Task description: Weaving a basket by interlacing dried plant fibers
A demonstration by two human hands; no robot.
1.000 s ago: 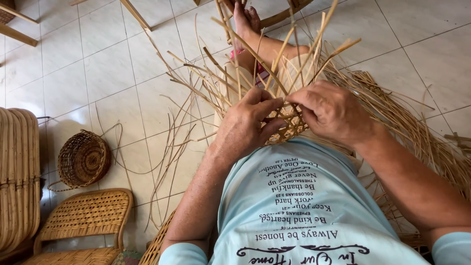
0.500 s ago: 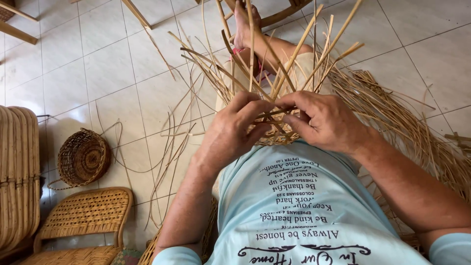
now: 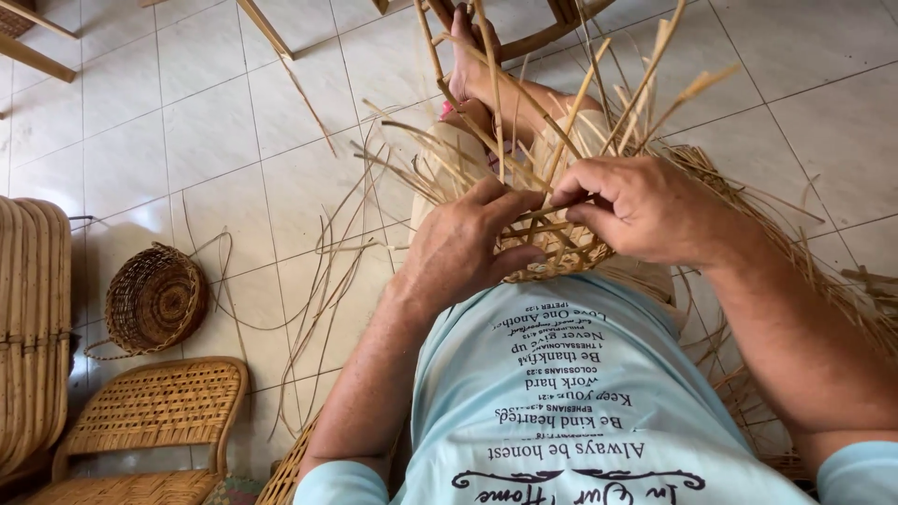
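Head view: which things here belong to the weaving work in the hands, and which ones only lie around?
In use:
- left hand and right hand, both gripping the half-woven basket
- upright cane stakes rising from it

Lying about:
- finished round basket on the floor
- wicker chair
- loose cane strips on the tiles
- bundle of cane at the right

No packages, labels, signs or screens show anywhere. The nearest thing to one is the dark printed lettering on the light blue shirt [image 3: 580, 402] at about six o'clock, running in short centred lines, seen upside down.
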